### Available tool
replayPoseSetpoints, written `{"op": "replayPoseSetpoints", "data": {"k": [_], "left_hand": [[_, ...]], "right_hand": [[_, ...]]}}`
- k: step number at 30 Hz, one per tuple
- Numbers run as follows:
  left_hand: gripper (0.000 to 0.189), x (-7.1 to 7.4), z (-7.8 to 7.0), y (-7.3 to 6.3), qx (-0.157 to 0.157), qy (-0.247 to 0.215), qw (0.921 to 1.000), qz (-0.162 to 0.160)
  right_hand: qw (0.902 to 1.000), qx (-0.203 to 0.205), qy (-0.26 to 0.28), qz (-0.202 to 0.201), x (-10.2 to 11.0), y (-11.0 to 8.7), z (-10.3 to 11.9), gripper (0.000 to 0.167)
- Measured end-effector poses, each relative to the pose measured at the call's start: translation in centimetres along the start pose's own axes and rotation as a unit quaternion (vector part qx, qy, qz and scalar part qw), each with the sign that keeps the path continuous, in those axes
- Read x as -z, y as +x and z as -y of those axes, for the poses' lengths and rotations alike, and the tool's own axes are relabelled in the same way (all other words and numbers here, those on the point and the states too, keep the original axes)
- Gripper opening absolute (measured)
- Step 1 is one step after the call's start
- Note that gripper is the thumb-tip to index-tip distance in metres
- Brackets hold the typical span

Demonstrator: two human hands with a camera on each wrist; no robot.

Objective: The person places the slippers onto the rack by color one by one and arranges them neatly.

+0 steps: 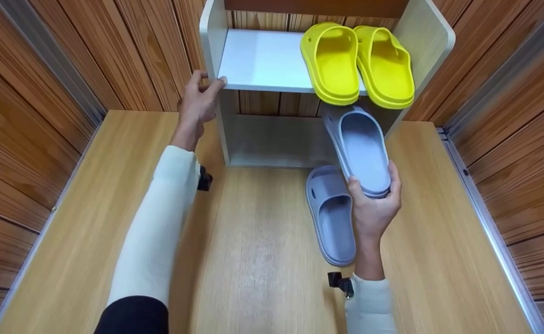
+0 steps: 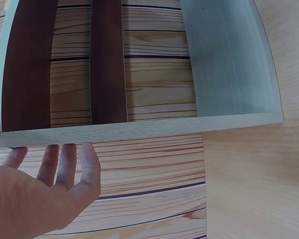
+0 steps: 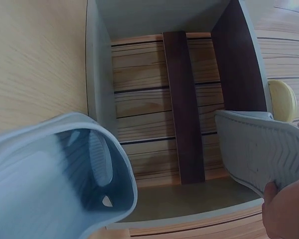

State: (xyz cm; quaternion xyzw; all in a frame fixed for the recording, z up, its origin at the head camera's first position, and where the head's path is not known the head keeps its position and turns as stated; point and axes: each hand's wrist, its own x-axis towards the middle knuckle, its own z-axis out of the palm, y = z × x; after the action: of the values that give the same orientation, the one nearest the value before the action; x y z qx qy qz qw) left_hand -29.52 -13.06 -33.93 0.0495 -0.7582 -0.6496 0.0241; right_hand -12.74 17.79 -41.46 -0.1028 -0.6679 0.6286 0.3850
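Floor (image 1: 262, 287): pale wood-grain, edged by brown plank walls (image 1: 522, 139).
Right hand (image 1: 376, 206): gripping the heel of one grey-blue slipper (image 1: 364, 148), lifted off the floor, toe at the lower compartment's (image 1: 272, 139) opening.
Left hand (image 1: 200, 99): holding the side panel (image 1: 214, 30) of the rack (image 1: 429, 41), with thumb at the front edge.
Second slipper (image 1: 337, 225): flat on the floor, just outside the rack.
Yellow clogs (image 1: 336, 60): paired on the upper shelf's (image 1: 267, 60) right end, heels overhanging.

**Edges bite all round!**

And overhead, the held grey slipper (image 1: 365, 150) has its toe hidden behind the yellow clogs (image 1: 339, 69), the rack (image 1: 272, 65) cropped up top! Left wrist: left hand (image 2: 40, 196) cut by the left edge! Right wrist: right hand (image 3: 290, 211) sliced at the right!
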Motion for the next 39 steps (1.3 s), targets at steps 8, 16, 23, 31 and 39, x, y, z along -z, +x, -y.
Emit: {"op": "replayPoseSetpoints", "data": {"k": [8,16,23,31,39], "left_hand": [[0.045,-0.1,0.0,0.0,-0.005,0.003,1.0,-0.004],[0.043,-0.1,0.1,-0.1,-0.017,-0.005,0.9998,0.002],[0.039,-0.1,0.1,0.0,-0.011,-0.014,0.9998,0.005],[0.041,0.0,-0.1,0.1,-0.006,-0.003,1.0,0.004],[0.041,-0.1,0.0,-0.1,-0.006,-0.003,1.0,-0.003]], "right_hand": [[0.9998,0.011,-0.011,0.009,-1.2,-0.1,-0.2,0.073],[0.9998,0.018,-0.011,0.006,-2.6,0.3,-3.1,0.076],[0.9996,0.017,-0.016,0.013,-3.8,0.5,-5.5,0.078],[0.9997,0.012,-0.011,0.016,-5.1,0.1,-6.5,0.081],[0.9996,0.01,-0.023,0.011,-6.4,-0.3,-7.9,0.081]]}}
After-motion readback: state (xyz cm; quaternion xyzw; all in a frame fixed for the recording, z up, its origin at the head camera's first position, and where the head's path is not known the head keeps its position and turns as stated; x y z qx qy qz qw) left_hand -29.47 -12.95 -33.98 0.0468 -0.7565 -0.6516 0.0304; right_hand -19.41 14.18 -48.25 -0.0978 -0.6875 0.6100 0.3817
